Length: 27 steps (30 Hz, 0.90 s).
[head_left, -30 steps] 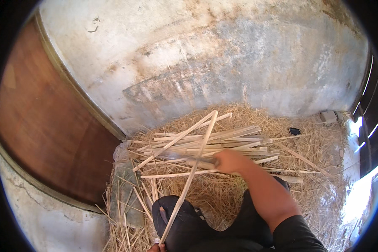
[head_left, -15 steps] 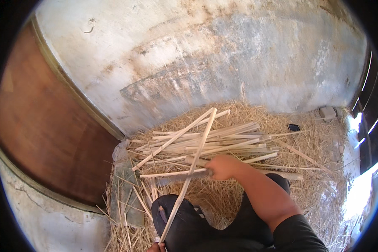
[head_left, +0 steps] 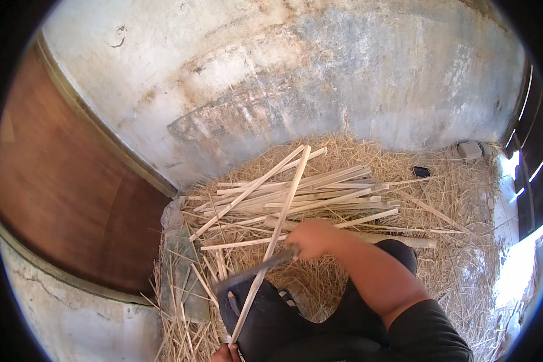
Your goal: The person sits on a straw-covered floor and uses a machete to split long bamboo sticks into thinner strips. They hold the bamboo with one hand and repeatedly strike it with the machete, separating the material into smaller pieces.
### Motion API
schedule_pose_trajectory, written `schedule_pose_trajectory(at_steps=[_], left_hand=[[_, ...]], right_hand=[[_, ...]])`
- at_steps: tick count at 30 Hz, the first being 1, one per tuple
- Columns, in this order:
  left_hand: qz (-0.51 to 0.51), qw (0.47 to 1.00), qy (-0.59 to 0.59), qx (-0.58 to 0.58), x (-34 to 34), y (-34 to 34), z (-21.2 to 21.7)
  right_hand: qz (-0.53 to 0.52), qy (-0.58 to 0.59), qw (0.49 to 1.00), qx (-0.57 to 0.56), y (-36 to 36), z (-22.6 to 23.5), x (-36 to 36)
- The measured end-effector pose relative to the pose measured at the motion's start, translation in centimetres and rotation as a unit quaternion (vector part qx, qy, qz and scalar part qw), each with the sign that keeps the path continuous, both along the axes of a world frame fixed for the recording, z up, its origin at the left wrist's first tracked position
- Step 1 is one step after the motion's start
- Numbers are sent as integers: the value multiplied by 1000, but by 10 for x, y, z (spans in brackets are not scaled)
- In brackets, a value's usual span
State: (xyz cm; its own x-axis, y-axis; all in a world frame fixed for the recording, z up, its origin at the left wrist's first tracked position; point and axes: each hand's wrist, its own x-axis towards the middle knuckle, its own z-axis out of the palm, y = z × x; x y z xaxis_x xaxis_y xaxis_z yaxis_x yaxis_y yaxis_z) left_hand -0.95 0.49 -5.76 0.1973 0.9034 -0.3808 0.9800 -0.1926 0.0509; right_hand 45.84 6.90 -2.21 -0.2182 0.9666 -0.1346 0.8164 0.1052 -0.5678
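At the bottom edge my left hand (head_left: 225,353), only partly in view, is closed on the lower end of a long pale wooden strip (head_left: 291,193). The strip slants up and away over my left thigh, its far end above a pile of similar strips (head_left: 338,196). My right hand (head_left: 311,239) is wrapped around the handle of a long-bladed knife, whose grey blade (head_left: 238,279) points left and toward me. Blade and strip cross near my left knee; whether they touch I cannot tell. The handle is mostly hidden in my fist.
Straw (head_left: 452,199) covers the floor around the pile. A thicker round pole (head_left: 404,241) lies beyond my right knee. A small black object (head_left: 422,172) and a grey block (head_left: 469,150) are at the right. A stained wall (head_left: 344,78) rises behind, with a brown panel (head_left: 78,181) at left.
My right hand has shifted slightly left, and the knife's blade has swung down toward me, from nearly level to slanting. The left hand keeps hold of the strip.
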Motion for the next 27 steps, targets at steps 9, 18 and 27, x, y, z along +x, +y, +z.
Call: schedule_pose_trajectory(at_steps=[9, 18, 27], left_hand=[[-35, 997, -55, 33, -13, 7, -28], [-60, 996, -54, 41, -11, 11, -21], [-73, 986, -139, 60, -25, 14, -45]], right_hand=[[-147, 45, 987, 49, 8, -39, 36], [-272, 97, 957, 15, 6, -32, 74], [19, -73, 995, 66, -4, -3, -8]])
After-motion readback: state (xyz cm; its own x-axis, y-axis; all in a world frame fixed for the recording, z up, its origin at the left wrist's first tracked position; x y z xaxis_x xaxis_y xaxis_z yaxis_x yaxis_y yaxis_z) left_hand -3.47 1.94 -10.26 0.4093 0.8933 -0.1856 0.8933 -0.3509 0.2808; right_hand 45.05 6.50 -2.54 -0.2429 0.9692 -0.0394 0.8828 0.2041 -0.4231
